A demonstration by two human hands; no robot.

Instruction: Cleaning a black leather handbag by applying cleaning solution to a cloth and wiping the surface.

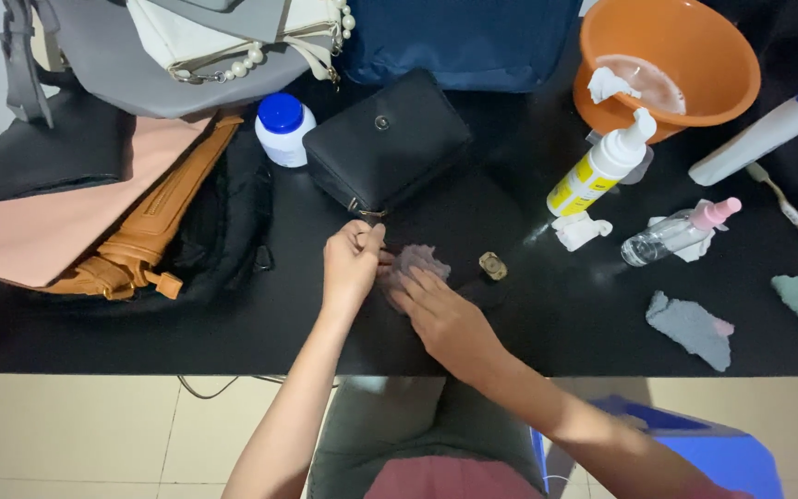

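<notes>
1. Head view: black bench fills most of the frame, w/ bags piled across its far-left part – grey bag, pink flat bag, tan leather bag, navy bag.
2. Landmark = black handbag, lying flat mid-bench. Orange basin is well to its right at the far edge, w/ a bit of white wipe inside.
3. Left hand sits just below the handbag's near corner, fingers pressed together, pinching the metal ring/strap fitting there.
4. Right hand is just below-right of the handbag, fingers spread flat, pressing on a small greyish-mauve cloth. Cloth touches the bench between both hands.
5. Handling, my read: cloth is soft, light, limp; bunch it under the fingertips for grip. Handbag looks semi-stiff, smooth leather, maybe slippery; hardware at the corner is the firm hold.
6. Small stuff: brass clasp piece just right of the cloth, nearest obstacle. White jar w/ blue cap just left of the handbag. Foam pump bottle, clear spray bottle, white tube, grey rag all well right, not blocking.
</notes>
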